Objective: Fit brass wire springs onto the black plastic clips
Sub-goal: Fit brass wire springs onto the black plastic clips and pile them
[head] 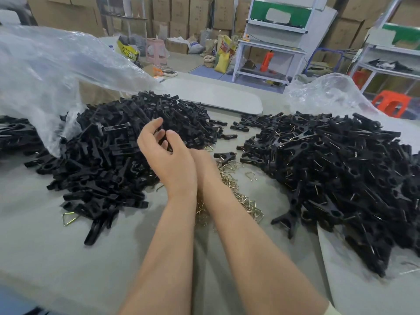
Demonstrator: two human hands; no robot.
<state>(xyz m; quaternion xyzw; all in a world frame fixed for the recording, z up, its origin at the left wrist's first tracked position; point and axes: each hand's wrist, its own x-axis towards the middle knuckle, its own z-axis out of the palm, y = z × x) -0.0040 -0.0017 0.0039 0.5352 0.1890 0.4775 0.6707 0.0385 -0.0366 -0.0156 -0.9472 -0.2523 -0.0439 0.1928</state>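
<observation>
While left hand hovers above clips, fingers curled, grasp unclear, right hand half-hidden.

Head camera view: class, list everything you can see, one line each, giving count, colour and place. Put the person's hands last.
Plain clip pieces: one big pile, black, left side of table.
Clips with springs: one big pile, black with brass wire, right side of table.
Brass wire springs: one loose heap, brass, centre, partly under the forearms.
Plastic bags: two, clear, one over the left pile, one behind the right pile.
Table: one, grey, under everything.
Pink stool: one, back floor.
Orange stool: one, far right.
Cardboard boxes: many, brown, back wall.
Left hand: fingers curled over the left pile; grip unclear.
Right hand: mostly hidden behind the left hand.
</observation>
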